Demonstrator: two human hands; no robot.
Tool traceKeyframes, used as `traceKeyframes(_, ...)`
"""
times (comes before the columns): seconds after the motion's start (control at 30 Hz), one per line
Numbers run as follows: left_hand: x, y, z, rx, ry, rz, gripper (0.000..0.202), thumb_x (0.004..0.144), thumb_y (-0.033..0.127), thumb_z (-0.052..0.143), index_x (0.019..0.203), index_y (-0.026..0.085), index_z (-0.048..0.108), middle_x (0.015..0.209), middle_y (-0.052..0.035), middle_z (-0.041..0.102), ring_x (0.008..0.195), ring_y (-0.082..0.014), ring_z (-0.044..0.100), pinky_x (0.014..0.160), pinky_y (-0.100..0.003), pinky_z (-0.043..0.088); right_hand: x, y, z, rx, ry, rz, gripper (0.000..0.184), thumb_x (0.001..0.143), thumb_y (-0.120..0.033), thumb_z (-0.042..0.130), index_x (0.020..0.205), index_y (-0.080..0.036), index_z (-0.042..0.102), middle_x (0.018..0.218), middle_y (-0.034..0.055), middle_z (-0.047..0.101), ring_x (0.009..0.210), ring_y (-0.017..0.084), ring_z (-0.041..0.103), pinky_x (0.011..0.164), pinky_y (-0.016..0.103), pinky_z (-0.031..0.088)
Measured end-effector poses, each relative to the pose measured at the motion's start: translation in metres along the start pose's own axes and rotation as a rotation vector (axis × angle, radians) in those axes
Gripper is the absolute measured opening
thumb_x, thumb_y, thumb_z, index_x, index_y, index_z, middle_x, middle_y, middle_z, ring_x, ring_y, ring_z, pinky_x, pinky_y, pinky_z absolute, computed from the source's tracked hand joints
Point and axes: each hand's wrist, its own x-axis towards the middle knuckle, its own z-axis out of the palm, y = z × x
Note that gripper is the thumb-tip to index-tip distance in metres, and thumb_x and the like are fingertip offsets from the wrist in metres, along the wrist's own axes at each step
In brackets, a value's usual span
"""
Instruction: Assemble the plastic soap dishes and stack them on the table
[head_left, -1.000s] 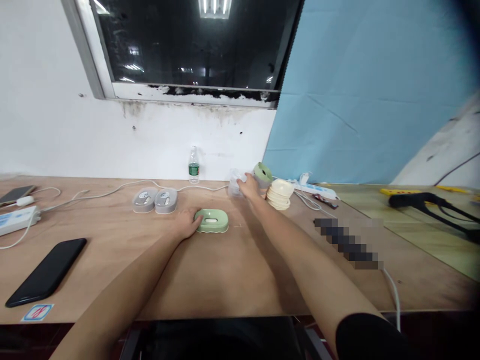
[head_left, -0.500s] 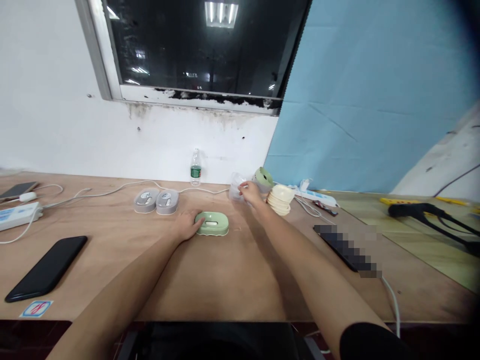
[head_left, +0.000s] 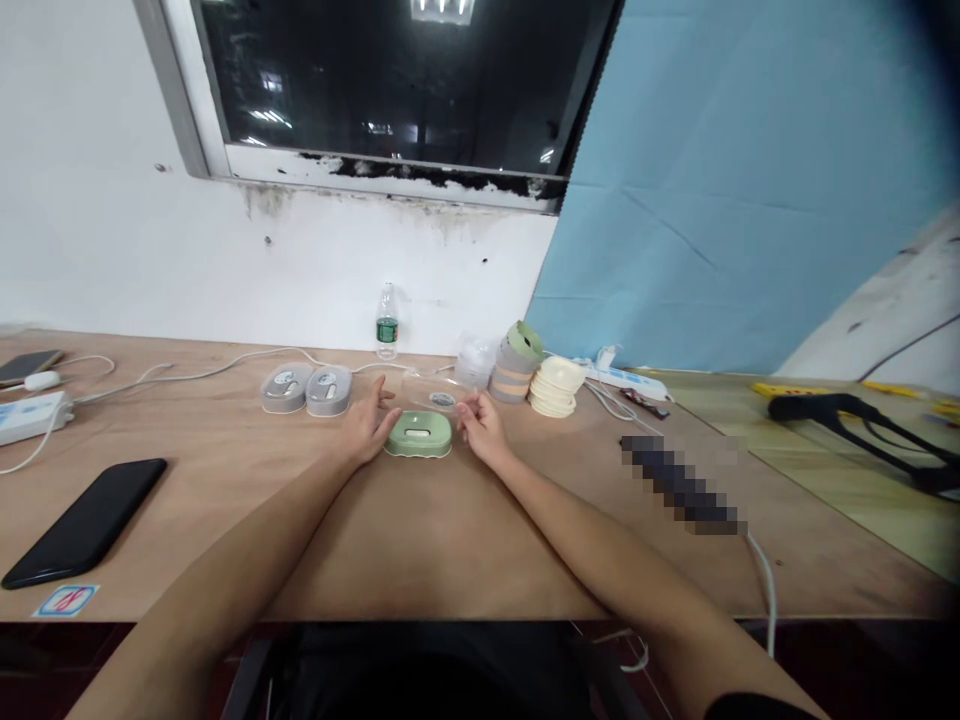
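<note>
On the tabletop (head_left: 420, 550), our green case (head_left: 418, 447) lies between our two hands. At its left end, our left hand (head_left: 367, 420) keeps a spread grip; at its right, the grip of our right hand (head_left: 481, 428) pinches a clear cover (head_left: 442, 400), just behind the case. We see cream bowls (head_left: 555, 388) beyond it, to the right.

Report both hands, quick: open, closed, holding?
Left hand: open, beside the green case.
Right hand: closed on the clear cover, at its right edge.
</note>
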Motion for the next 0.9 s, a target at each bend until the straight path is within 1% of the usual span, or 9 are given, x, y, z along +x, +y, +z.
traceKeyframes(0.07,-0.001,0.005,-0.002,0.015,0.050,0.060,0.065,0.095,0.044,0.043,0.149,0.018,0.018,0.117,-0.0100,0.063,0.098,-0.0212,0.062,0.094,-0.039,0.044,-0.007,-0.005,0.006,0.042,-0.023,0.055,0.048,0.079,-0.071,0.049,0.086,-0.023,0.048,0.054,-0.0051,0.052,0.039,0.010,0.039,0.039,0.023,0.030)
traceKeyframes(0.1,-0.001,0.007,-0.003,0.035,0.071,0.076,0.065,0.095,0.044,0.044,0.149,0.018,0.018,0.114,-0.0096,0.064,0.097,-0.0212,0.062,0.094,-0.039,0.044,-0.008,-0.008,0.008,0.033,-0.015,0.057,0.050,0.079,-0.072,0.049,0.083,-0.022,0.050,0.053,-0.0045,0.053,0.039,0.010,0.040,0.039,0.023,0.030)
traceKeyframes(0.17,-0.002,0.010,-0.004,0.079,0.095,0.087,0.066,0.094,0.043,0.046,0.149,0.016,0.020,0.108,-0.0090,0.065,0.094,-0.0214,0.062,0.091,-0.038,0.044,-0.007,-0.011,0.009,-0.034,-0.013,0.053,0.052,0.079,-0.073,0.048,0.076,-0.021,0.052,0.053,-0.0028,0.054,0.043,0.011,0.044,0.043,0.023,0.034)
traceKeyframes(0.2,-0.002,0.011,-0.004,0.102,0.089,0.088,0.064,0.093,0.043,0.046,0.147,0.016,0.024,0.105,-0.0085,0.066,0.093,-0.0213,0.061,0.089,-0.037,0.045,-0.007,-0.011,0.009,-0.079,-0.020,0.052,0.053,0.080,-0.072,0.047,0.073,-0.020,0.053,0.052,-0.0021,0.054,0.045,0.011,0.046,0.046,0.023,0.036)
traceKeyframes(0.3,0.000,0.011,-0.006,0.167,0.029,0.079,0.052,0.094,0.042,0.044,0.138,0.015,0.042,0.095,-0.0069,0.066,0.088,-0.0203,0.061,0.083,-0.034,0.045,-0.004,-0.008,0.006,-0.219,-0.080,0.076,0.057,0.082,-0.072,0.043,0.064,-0.019,0.055,0.050,-0.0009,0.054,0.051,0.013,0.051,0.052,0.024,0.038)
traceKeyframes(0.37,0.000,0.011,-0.008,0.200,-0.008,0.053,0.048,0.095,0.042,0.043,0.134,0.015,0.048,0.091,-0.0061,0.067,0.085,-0.0200,0.061,0.080,-0.033,0.044,-0.003,-0.006,0.004,-0.307,-0.119,0.108,0.059,0.084,-0.072,0.040,0.059,-0.019,0.053,0.048,-0.0004,0.053,0.051,0.014,0.052,0.052,0.024,0.037)
traceKeyframes(0.47,0.001,0.013,-0.010,0.230,-0.034,-0.001,0.048,0.094,0.043,0.043,0.134,0.016,0.049,0.089,-0.0057,0.068,0.086,-0.0206,0.062,0.078,-0.032,0.044,-0.001,-0.004,0.004,-0.403,-0.145,0.130,0.063,0.085,-0.072,0.034,0.055,-0.019,0.051,0.048,0.0003,0.053,0.053,0.014,0.051,0.052,0.024,0.034)
traceKeyframes(0.7,0.000,0.012,-0.011,0.274,-0.126,-0.114,0.047,0.092,0.046,0.045,0.129,0.017,0.056,0.073,-0.0021,0.067,0.075,-0.0204,0.064,0.073,-0.030,0.045,0.001,-0.006,0.003,-0.604,-0.221,0.066,0.066,0.088,-0.071,0.029,0.054,-0.018,0.050,0.055,0.0014,0.054,0.057,0.014,0.049,0.053,0.024,0.029)
traceKeyframes(0.9,0.000,0.008,-0.009,0.294,-0.191,-0.176,0.049,0.091,0.051,0.042,0.121,0.018,0.061,0.078,-0.0040,0.069,0.073,-0.0218,0.064,0.068,-0.030,0.045,0.000,-0.006,0.002,-0.720,-0.234,0.065,0.065,0.090,-0.068,0.029,0.056,-0.017,0.055,0.059,0.0037,0.058,0.057,0.013,0.047,0.053,0.025,0.025)
